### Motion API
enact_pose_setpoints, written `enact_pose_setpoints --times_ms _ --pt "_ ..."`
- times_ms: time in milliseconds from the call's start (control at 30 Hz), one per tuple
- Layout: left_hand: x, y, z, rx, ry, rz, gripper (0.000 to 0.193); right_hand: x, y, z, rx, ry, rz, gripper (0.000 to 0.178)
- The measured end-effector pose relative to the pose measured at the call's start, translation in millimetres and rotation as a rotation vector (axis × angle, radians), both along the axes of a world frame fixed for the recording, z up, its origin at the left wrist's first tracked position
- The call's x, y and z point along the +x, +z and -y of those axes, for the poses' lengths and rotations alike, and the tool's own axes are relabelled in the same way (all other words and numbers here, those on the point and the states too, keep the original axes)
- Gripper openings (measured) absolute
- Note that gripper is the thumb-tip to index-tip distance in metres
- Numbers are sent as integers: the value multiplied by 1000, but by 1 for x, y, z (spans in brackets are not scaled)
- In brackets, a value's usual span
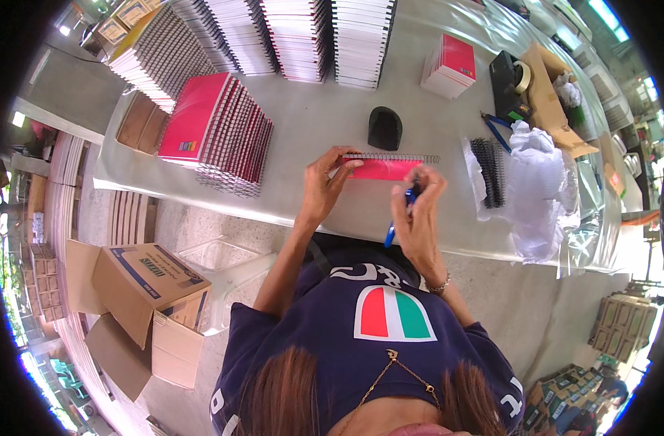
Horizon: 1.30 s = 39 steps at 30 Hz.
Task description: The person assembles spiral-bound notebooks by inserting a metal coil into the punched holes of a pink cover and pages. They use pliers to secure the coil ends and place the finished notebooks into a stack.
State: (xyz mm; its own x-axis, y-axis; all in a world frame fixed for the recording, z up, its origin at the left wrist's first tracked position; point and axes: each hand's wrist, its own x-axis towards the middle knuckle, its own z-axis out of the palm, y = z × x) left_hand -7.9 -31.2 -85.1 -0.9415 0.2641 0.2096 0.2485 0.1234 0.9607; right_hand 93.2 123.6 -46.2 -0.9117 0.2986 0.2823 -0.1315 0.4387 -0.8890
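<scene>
Holding red notebook [384,171], left grip [322,186] clamped on it, right grip [423,224] closed around blue tool [390,236]

We find the tabletop [303,116] brightly and evenly lit, its shadows faint and soft. Beyond its far right corner, a bright strip of light [609,19] burns out to bluish white, and we catch glare on the creased plastic sheet [492,30] near that corner. Our fisheye view curves the near edge and falls to black around the rim. The right hand [421,212] looks slightly blurred; stacked cartons [624,325] beyond the near right corner lose detail.
</scene>
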Motion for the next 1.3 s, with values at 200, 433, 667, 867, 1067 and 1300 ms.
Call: enact_pose_setpoints --times_ms 200,433,667,867,1067,1300 --pt "17 10 3 -94 125 -176 20 -11 6 20 31 210 -14 37" --pt "29 18 4 -259 202 -411 27 -15 8 30 84 172 -128 27" --pt "33 16 7 -336 226 -493 29 -12 11 28 73 153 -84 27" --pt "32 13 8 -331 215 -509 31 -10 11 27 69 149 -27 26" --pt "34 15 9 -367 203 -513 31 -8 15 27 54 148 -7 25" --pt "33 15 9 -371 182 -533 30 -10 23 18 -39 248 67 22"
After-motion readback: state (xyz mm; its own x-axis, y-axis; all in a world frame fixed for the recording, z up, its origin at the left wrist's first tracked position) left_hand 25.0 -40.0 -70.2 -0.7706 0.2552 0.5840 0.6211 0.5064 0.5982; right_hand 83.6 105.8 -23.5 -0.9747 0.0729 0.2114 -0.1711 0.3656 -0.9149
